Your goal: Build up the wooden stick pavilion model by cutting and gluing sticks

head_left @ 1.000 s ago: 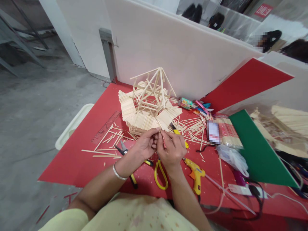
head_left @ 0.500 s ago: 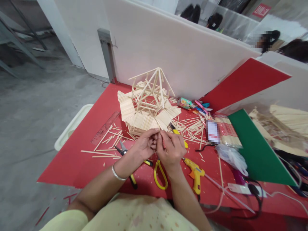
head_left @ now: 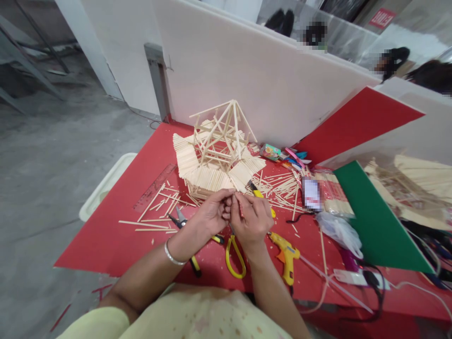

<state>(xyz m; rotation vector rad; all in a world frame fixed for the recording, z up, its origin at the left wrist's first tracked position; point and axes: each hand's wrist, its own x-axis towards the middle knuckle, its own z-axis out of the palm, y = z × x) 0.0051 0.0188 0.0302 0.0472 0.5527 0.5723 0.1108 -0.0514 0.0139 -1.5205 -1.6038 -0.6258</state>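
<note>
My left hand (head_left: 211, 213) and my right hand (head_left: 251, 216) meet above the red table (head_left: 116, 235), just in front of a stick model house (head_left: 217, 150). The left fingers pinch a thin wooden stick (head_left: 229, 191) at its tip. In the right hand a small red tool (head_left: 240, 207) is gripped, pressed against that stick. A silver bangle circles my left wrist. Yellow-handled scissors (head_left: 236, 256) lie under the right wrist.
Loose sticks (head_left: 158, 207) and a red ruler (head_left: 155, 187) lie left of the hands, with pliers (head_left: 183, 226) nearby. A yellow glue gun (head_left: 286, 254) and cables sit to the right, beside a green sheet (head_left: 374, 221) and packets. White partition boards stand behind.
</note>
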